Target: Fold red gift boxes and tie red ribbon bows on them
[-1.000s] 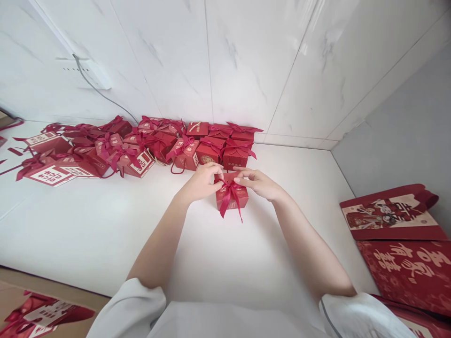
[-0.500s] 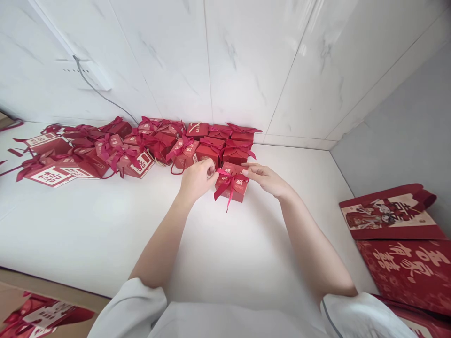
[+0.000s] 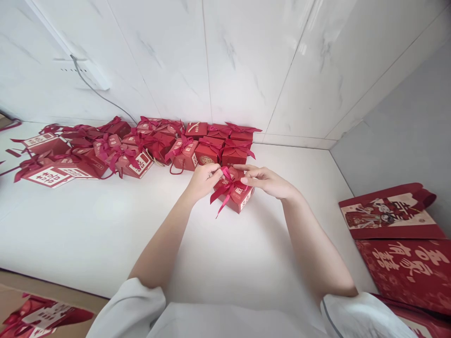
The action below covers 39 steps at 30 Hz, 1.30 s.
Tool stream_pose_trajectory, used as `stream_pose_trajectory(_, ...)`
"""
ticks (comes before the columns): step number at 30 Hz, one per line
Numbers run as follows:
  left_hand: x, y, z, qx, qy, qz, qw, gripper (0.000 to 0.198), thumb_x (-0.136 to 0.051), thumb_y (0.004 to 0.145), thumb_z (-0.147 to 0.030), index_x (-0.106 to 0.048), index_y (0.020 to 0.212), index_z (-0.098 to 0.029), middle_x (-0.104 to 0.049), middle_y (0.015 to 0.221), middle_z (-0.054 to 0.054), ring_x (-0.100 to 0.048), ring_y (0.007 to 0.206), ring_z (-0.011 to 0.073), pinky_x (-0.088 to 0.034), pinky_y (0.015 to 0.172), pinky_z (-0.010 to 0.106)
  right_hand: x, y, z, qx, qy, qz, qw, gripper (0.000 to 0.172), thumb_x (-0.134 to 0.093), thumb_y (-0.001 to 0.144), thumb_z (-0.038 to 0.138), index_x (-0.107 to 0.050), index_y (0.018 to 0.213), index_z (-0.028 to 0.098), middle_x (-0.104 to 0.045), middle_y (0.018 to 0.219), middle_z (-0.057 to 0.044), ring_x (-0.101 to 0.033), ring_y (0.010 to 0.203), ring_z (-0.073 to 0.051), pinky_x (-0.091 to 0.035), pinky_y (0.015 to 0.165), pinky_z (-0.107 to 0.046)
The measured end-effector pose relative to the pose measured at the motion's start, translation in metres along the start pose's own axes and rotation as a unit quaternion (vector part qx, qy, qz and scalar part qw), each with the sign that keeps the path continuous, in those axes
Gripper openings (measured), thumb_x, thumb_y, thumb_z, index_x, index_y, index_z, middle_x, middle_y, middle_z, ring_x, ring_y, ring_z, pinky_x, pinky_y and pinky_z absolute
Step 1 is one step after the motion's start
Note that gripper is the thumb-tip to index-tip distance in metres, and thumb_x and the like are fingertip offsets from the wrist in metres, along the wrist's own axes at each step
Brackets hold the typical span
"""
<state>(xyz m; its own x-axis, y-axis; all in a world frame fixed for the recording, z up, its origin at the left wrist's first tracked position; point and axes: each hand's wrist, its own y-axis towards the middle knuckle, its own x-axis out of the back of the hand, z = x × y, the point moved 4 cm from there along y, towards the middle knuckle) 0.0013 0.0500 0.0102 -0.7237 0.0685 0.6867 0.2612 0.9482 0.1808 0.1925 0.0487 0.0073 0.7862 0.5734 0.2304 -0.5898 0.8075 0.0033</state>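
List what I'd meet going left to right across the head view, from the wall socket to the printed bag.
Wall socket, left hand, ribbon-tied red box, right hand, printed red bag.

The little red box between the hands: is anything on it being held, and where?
The left hand seems to pinch the bow on the box by its far loop. Whether the right hand, at the other side, grips cannot be told.
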Motion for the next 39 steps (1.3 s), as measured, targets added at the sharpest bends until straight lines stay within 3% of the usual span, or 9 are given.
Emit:
stream_pose_trajectory(3, -0.003, -0.001, 0.001, 0.022, 0.001, 0.018, 1.0, 0.029, -0.048, 0.085, -0.04, -0.057, 0.067, -0.018, -0.062, 0.072, -0.001, -0.053, 0.067, 0.0135, -0.039, 0.063, 0.026, 0.0, 0.002, -0.008, -0.037, -0.016, 0.004, 0.999, 0.041, -0.053, 0.083, 0.059, -0.07, 0.07, 0.023, -0.058, 0.128, -0.003, -0.045, 0.127, -0.028, -0.035, 0.102, -0.04)
stream_pose_trajectory(6, -0.004, -0.002, -0.001, 0.031, 0.005, 0.02, 0.999, 0.029, -0.052, 0.083, -0.043, -0.058, 0.069, -0.019, -0.064, 0.074, 0.0, -0.054, 0.067, 0.0139, -0.042, 0.066, 0.027, -0.001, 0.004, -0.012, -0.059, -0.02, 0.006, 0.998, 0.051, -0.046, 0.085, 0.063, -0.068, 0.065, 0.022, -0.065, 0.111, -0.003, -0.058, 0.104, -0.026, -0.041, 0.093, -0.037)
stream_pose_trajectory(13, -0.013, -0.004, -0.002, 0.031, -0.028, 0.053, 0.998, 0.024, -0.06, 0.078, -0.043, -0.059, 0.077, -0.02, -0.063, 0.09, 0.002, -0.058, 0.085, 0.0172, -0.045, 0.068, 0.028, -0.004, 0.001, -0.005, -0.038, -0.017, 0.038, 0.998, 0.048, -0.046, 0.085, 0.063, -0.07, 0.07, 0.024, -0.064, 0.109, -0.002, -0.059, 0.098, -0.024, -0.042, 0.089, -0.035)
stream_pose_trajectory(20, -0.015, -0.005, -0.002, 0.042, -0.085, 0.1, 0.99, 0.021, -0.057, 0.081, -0.04, -0.067, 0.091, -0.023, -0.062, 0.106, 0.004, -0.057, 0.1, 0.0192, -0.046, 0.082, 0.032, 0.003, 0.006, -0.02, -0.056, -0.034, -0.064, 0.996, 0.034, -0.055, 0.082, 0.053, -0.067, 0.082, 0.022, -0.055, 0.129, -0.004, -0.057, 0.107, -0.025, -0.041, 0.094, -0.039)
stream_pose_trajectory(25, -0.018, -0.005, -0.004, 0.034, -0.107, 0.114, 0.987, 0.021, -0.064, 0.077, -0.04, -0.067, 0.088, -0.023, -0.059, 0.111, 0.005, -0.056, 0.106, 0.0202, -0.045, 0.091, 0.036, -0.005, 0.011, -0.023, -0.038, -0.014, -0.041, 0.998, 0.027, -0.059, 0.081, 0.047, -0.067, 0.091, 0.024, -0.062, 0.118, -0.003, -0.057, 0.106, -0.025, -0.041, 0.095, -0.042)
stream_pose_trajectory(31, -0.024, -0.004, 0.001, 0.043, -0.118, 0.105, 0.986, 0.022, -0.065, 0.074, -0.043, -0.065, 0.076, -0.02, -0.057, 0.114, 0.006, -0.056, 0.106, 0.0217, -0.046, 0.092, 0.038, -0.003, 0.011, -0.018, -0.009, -0.056, -0.067, 0.996, 0.021, -0.066, 0.076, 0.044, -0.068, 0.076, 0.023, -0.062, 0.117, -0.005, -0.048, 0.123, -0.027, -0.031, 0.105, -0.047)
stream_pose_trajectory(37, -0.023, -0.006, 0.0, 0.052, -0.104, 0.112, 0.987, 0.021, -0.06, 0.078, -0.041, -0.064, 0.076, -0.021, -0.058, 0.11, 0.004, -0.058, 0.1, 0.0206, -0.047, 0.09, 0.037, -0.003, 0.005, -0.008, 0.03, -0.039, -0.043, 0.998, 0.017, -0.063, 0.08, 0.04, -0.068, 0.083, 0.023, -0.056, 0.128, -0.005, -0.043, 0.13, -0.025, -0.032, 0.105, -0.042)
stream_pose_trajectory(39, -0.023, -0.006, -0.002, 0.046, -0.107, 0.115, 0.987, 0.02, -0.059, 0.079, -0.04, -0.063, 0.076, -0.021, -0.059, 0.108, 0.004, -0.058, 0.1, 0.0203, -0.047, 0.089, 0.037, -0.001, 0.004, -0.01, 0.019, -0.044, -0.063, 0.997, 0.02, -0.061, 0.081, 0.041, -0.067, 0.086, 0.024, -0.056, 0.128, -0.006, -0.042, 0.13, -0.025, -0.031, 0.106, -0.044)
